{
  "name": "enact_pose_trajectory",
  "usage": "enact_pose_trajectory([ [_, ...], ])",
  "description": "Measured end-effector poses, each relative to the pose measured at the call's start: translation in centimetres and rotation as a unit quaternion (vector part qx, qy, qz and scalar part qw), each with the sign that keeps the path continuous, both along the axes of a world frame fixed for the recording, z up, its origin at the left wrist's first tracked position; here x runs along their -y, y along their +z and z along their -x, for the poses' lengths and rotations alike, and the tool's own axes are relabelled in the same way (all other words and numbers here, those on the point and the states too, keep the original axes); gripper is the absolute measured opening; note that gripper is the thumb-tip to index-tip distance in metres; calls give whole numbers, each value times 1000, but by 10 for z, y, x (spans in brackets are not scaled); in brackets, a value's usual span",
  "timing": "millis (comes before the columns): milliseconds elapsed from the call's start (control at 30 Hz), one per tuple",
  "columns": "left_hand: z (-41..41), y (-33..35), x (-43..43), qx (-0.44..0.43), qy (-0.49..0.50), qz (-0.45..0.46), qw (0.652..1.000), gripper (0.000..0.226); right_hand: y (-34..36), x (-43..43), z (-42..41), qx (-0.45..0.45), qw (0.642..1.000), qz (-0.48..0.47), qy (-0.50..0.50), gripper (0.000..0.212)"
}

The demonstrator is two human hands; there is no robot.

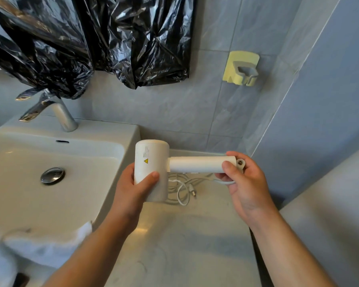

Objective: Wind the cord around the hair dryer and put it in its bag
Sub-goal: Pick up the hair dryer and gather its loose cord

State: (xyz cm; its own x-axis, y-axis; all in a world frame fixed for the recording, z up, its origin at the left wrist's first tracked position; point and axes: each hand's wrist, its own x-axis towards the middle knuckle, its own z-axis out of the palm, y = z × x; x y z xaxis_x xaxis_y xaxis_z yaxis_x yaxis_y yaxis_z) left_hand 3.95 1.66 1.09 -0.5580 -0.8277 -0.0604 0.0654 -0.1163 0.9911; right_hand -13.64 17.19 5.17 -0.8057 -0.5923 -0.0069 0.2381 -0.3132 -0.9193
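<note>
A white hair dryer (153,160) is held level above the counter, with its handle pointing right. My left hand (133,189) grips the round body from below, thumb across its front. My right hand (245,183) holds the end of the handle, where the cord leaves it. The white cord (181,190) lies in a loose tangle on the counter under the dryer, its plug end beside the loops. No dryer bag can be picked out for certain; a white cloth thing (42,245) lies blurred at the lower left.
A white sink (87,154) with a chrome tap (56,109) fills the left side. Black plastic sheeting (87,38) hangs on the wall above. A yellow wall holder (241,68) is fixed to the tiles at the right. The pale counter (184,245) runs toward me.
</note>
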Motion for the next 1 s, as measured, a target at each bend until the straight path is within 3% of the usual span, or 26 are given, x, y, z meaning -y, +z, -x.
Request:
enact_pose_trajectory([
  [67, -1, -19, 6, -29, -11, 3, 1000, 68, -13, 5, -1, -8, 1000, 28, -9, 24],
  [200, -9, -52, 10, -65, -22, 30, 997, 70, -41, 11, -13, -26, 997, 70, -23, 57],
  [333, -23, -78, 11, -93, -19, 59, 994, 71, -69, 8, -30, -51, 995, 83, -19, 34],
  [467, -32, -101, 5, -131, -22, 75, 988, 73, -89, 6, -46, -52, 992, 115, -30, 29],
  [633, -38, -114, -13, -171, -35, 110, 979, 69, -99, 5, -68, -1, 974, 226, -24, 9],
  [867, -39, -114, -23, -153, -101, 117, 976, 52, -83, 5, -81, -65, 972, 222, -36, 6],
  [933, -36, -108, -20, -124, -83, 131, 980, 63, -72, 10, -77, -115, 973, 197, -42, 7],
  [1000, -33, -92, -14, -87, -1, 171, 981, 90, -61, 17, -72, -161, 971, 166, -56, 18],
])
